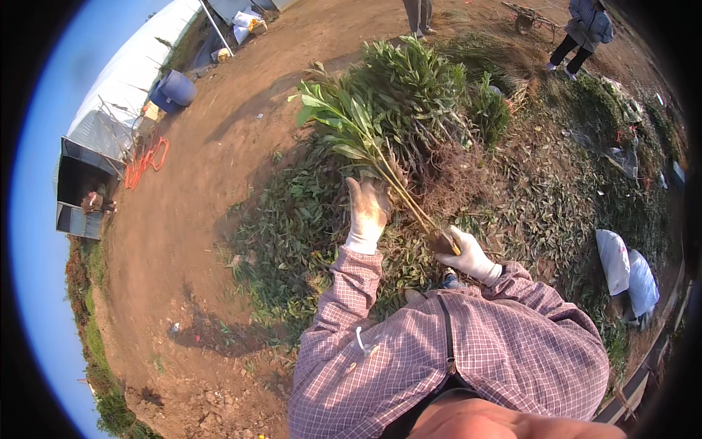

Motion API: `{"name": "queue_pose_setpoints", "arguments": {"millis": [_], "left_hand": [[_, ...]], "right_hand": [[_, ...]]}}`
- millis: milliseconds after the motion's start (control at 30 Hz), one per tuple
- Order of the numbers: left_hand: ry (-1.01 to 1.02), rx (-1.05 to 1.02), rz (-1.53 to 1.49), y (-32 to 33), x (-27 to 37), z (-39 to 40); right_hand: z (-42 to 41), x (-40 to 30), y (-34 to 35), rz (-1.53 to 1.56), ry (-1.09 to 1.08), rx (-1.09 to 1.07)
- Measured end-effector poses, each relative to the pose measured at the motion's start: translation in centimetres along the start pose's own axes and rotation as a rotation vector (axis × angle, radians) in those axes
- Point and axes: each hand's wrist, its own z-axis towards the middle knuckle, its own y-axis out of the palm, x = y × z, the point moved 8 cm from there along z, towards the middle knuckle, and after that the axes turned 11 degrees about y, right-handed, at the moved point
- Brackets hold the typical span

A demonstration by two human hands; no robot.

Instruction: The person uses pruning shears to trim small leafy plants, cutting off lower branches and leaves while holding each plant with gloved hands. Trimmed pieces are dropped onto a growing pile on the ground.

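Note:
My right hand [469, 255], in a white work glove, grips the lower end of a few leafy plant stems [405, 192]. The stems slant up and left to a spray of long green leaves [351, 118]. My left hand [368, 208], gloved and soiled brown, is beside the stems with its thumb spread. Some of its fingers are hidden behind leaves and stems. Past the hands lies a large heap of leafy plants [417, 82], with a tangle of brown roots [458, 173] at its near side. Stripped leaves [296, 219] cover the ground around me.
Two people stand beyond the heap: one shows only legs [419, 16], the other a patterned jacket [591, 27]. White sacks [613, 260] lie at right. Blue barrels [174, 92] and an orange hose [145, 162] lie beside a plastic-covered greenhouse [129, 60]. Bare soil [164, 236] stretches left.

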Motion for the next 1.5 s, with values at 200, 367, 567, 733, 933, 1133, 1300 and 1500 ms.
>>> {"name": "queue_pose_setpoints", "arguments": {"millis": [200,367,567,733,933,1133,1300,1500], "left_hand": [[-0.081,0.037,-0.487,-8.2,3.4,7.9],[-0.151,0.355,0.093,-11.9,-3.3,1.8],[-0.157,0.173,0.199,-4.9,-8.3,-5.3],[0.049,0.184,-0.114,-7.9,-1.2,0.9],[0.14,0.29,0.038,-5.0,-2.2,-3.1],[-0.189,0.358,0.112,-5.0,-5.5,-8.3],[-0.136,0.126,-0.175,-3.9,-1.9,-8.3],[-0.064,0.085,-0.271,-2.4,0.4,-10.1]], "right_hand": [[-3.0,1.5,0.9,-0.018,0.057,-0.05],[-2.3,0.8,0.4,-0.022,0.041,0.069],[-0.4,-1.0,-2.1,-0.042,0.001,0.1],[-1.2,-0.5,-0.9,-0.212,-0.009,0.011],[-1.0,-0.4,0.4,-0.281,-0.097,0.105],[-1.7,0.5,0.1,-0.449,-0.187,0.122],[-4.6,6.9,1.7,0.38,0.285,-0.155],[-7.3,11.3,3.7,0.972,0.564,-0.041]]}}
